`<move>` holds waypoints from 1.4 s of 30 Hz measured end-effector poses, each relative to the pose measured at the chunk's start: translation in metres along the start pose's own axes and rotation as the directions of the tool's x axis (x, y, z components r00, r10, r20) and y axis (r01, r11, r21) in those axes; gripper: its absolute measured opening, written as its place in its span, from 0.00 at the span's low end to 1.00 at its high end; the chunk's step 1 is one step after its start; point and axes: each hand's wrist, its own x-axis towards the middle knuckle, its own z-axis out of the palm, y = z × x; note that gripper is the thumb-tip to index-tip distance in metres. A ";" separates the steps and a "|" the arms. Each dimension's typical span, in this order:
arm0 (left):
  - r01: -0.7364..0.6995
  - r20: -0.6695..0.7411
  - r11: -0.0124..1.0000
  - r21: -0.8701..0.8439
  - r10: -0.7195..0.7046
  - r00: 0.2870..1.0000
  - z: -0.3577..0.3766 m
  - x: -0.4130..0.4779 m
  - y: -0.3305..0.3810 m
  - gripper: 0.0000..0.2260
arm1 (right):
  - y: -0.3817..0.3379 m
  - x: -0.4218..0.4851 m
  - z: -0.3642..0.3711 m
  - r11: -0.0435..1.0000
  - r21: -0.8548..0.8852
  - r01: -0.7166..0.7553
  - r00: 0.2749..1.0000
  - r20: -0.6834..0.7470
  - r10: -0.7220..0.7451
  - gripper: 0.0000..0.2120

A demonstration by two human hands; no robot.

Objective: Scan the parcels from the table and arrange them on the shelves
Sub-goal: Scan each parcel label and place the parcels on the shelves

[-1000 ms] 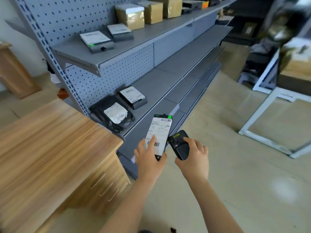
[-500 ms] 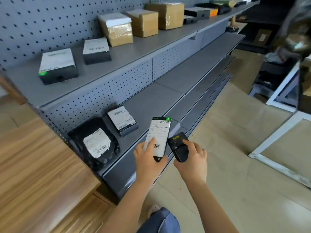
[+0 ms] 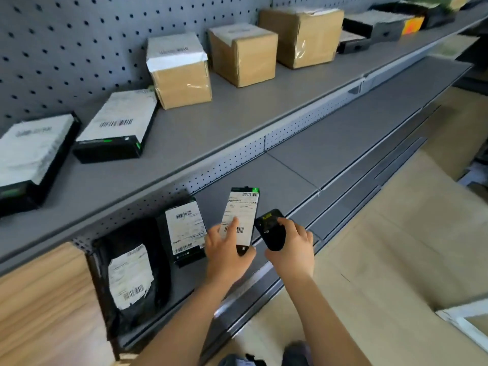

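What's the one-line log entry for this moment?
left hand: holds labelled parcel | right hand: holds scanner | parcel not yet on lower shelf

Left hand (image 3: 227,249) holds a flat labelled parcel (image 3: 241,215) above the lower shelf (image 3: 330,143); right hand (image 3: 293,244) grips a black scanner (image 3: 272,229) beside it. Cardboard boxes (image 3: 243,55) line the upper shelf (image 3: 211,120); wooden bench (image 3: 45,307) at left.

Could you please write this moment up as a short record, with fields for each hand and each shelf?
left hand: holds a flat black parcel, label up
right hand: holds a black scanner beside that parcel
lower shelf: black bag parcel, flat black box, both labelled
upper shelf: two labelled black boxes, three cardboard boxes, more parcels farther along
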 end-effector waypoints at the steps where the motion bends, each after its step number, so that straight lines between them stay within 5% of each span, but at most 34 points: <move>1: 0.027 -0.001 0.999 0.019 -0.027 1.000 0.006 0.011 0.003 0.36 | 0.003 0.017 0.003 1.000 -0.013 0.024 0.999 0.027 -0.024 0.34; 6: 0.195 -0.092 0.981 -0.016 -0.196 0.976 0.035 0.061 0.021 0.36 | 0.014 0.107 0.016 0.976 -0.037 0.216 0.963 0.171 -0.207 0.32; 11: 0.415 -0.167 0.907 -0.076 -0.422 0.891 0.075 0.101 0.036 0.36 | 0.019 0.189 0.039 0.898 -0.067 0.435 0.850 0.360 -0.385 0.32; 17: 0.562 -0.242 0.825 -0.060 -0.558 0.794 0.103 0.123 0.029 0.31 | 0.032 0.230 0.065 0.819 -0.022 0.574 0.719 0.492 -0.491 0.34; 21: 0.629 -0.205 0.775 -0.061 -0.626 0.752 0.110 0.126 0.027 0.32 | 0.034 0.244 0.052 0.820 0.036 0.572 0.701 0.497 -0.511 0.35; 30: 0.628 -0.355 0.753 -0.199 -0.652 0.669 0.075 0.046 0.062 0.32 | 0.007 0.192 0.023 0.772 0.187 0.607 0.559 0.590 -0.582 0.34; 42: 0.702 -0.483 0.604 -0.378 -0.775 0.406 0.010 -0.138 -0.017 0.31 | -0.065 0.003 0.053 0.591 0.424 0.686 0.298 0.577 -0.760 0.34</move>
